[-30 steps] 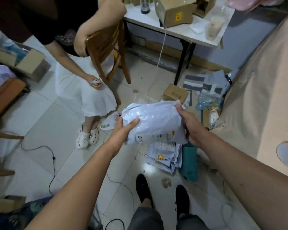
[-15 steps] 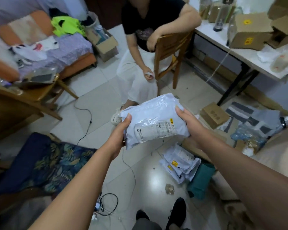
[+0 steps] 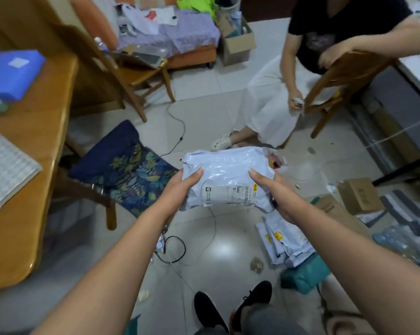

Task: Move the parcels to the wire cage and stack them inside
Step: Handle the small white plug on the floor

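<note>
At far left a wooden bench (image 3: 34,151) is noted, carrying a blue box (image 3: 13,73) and a printed sheet (image 3: 8,168); neither belongs to the task. Beside it a floral cushion (image 3: 131,172) lies on the floor. The left hand (image 3: 177,192) is seen at the left end of a white poly-mailer parcel (image 3: 228,170), with the thumb pressed on the upper face and the fingers wrapped under, hidden. The parcel is held in the air above the tiled floor, in front of the body, between both hands. Its film is wrinkled and glossy and the fill bulges softly. It is therefore judged light, pliable and somewhat slippery; fragility cannot be told. A hold at the two short ends, as taken here, is judged sound, since a pinch on loose film alone could slide or tear. The long axis runs left to right across the view, roughly level. The broad face bearing the shipping label (image 3: 230,196) is turned up, and the label lies along the near edge, parallel to that axis. The right hand (image 3: 276,197) grips the right end in the same manner, thumb on top. At lower right, more white parcels (image 3: 286,245) and a teal parcel (image 3: 305,274) are heaped on the floor. No wire cage is in view, so the carry is judged not yet finished.
</note>
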Demonstrator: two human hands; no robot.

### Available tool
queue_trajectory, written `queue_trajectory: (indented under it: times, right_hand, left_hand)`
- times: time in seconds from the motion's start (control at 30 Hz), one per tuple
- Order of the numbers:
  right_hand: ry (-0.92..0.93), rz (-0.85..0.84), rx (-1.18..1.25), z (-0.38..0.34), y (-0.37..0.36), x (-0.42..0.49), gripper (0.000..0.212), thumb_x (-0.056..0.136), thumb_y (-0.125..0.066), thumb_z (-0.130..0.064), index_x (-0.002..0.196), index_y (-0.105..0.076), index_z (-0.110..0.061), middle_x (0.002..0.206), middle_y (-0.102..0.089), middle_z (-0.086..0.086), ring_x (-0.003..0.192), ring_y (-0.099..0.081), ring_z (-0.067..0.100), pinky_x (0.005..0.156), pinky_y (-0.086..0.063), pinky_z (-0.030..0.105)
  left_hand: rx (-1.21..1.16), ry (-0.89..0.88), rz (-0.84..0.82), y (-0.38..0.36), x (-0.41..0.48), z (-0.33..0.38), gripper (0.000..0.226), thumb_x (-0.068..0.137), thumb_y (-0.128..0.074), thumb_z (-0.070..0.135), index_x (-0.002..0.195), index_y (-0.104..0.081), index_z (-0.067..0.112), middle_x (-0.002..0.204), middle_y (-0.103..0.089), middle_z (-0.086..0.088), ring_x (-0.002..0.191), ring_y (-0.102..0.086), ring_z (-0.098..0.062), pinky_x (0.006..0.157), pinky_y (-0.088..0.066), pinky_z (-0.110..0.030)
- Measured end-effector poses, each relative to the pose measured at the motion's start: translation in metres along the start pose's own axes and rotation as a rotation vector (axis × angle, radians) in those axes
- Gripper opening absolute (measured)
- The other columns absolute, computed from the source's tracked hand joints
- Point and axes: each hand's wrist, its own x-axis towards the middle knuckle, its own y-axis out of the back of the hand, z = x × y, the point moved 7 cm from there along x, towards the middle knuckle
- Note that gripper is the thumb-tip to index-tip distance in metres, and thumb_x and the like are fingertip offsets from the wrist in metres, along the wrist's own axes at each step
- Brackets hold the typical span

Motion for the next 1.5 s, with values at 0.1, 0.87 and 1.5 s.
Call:
queue_trajectory:
  times: [0.1, 0.87, 1.5]
  right_hand:
    - [-0.046, -0.093, -0.102, 0.011, -0.057, 0.006, 0.04, 0.097, -0.071, -0.045, 0.131, -0.067, -0.026, 0.122, -0.077, 0.005, 0.115, -0.073, 0.031, 0.094, -0.06, 0.046]
    - [-0.22, -1.188, -0.695, 0.178, -0.432, -0.127, 0.037, 0.09, -0.076, -0.052, 0.123, -0.072, -0.034, 0.121, -0.078, 0.0, 0.112, -0.075, 0.021, 0.098, -0.056, 0.041]
    - [-0.233, -1.313, -1.062, 0.368, -0.615, -0.241, 0.037, 0.088, -0.073, -0.061, 0.106, -0.074, -0.028, 0.087, -0.08, -0.013, 0.084, -0.075, 0.003, 0.074, -0.051, 0.017]
  left_hand:
    - [-0.055, 0.017, 0.155, 0.05, -0.037, -0.026, 0.051, 0.089, -0.071, 0.06, 0.134, -0.065, 0.037, 0.128, -0.074, 0.009, 0.117, -0.072, -0.017, 0.106, -0.054, -0.044]
    - [-0.538, 0.123, 1.353, 0.139, -0.456, -0.273, 0.071, 0.072, -0.058, 0.091, 0.127, -0.067, 0.046, 0.124, -0.073, 0.017, 0.12, -0.067, -0.014, 0.105, -0.05, -0.042]
    - [-0.917, 0.161, 1.554, 0.192, -0.601, -0.453, 0.015, 0.1, -0.069, 0.03, 0.111, -0.071, 0.021, 0.091, -0.081, 0.013, 0.08, -0.076, -0.001, 0.059, -0.054, -0.012]
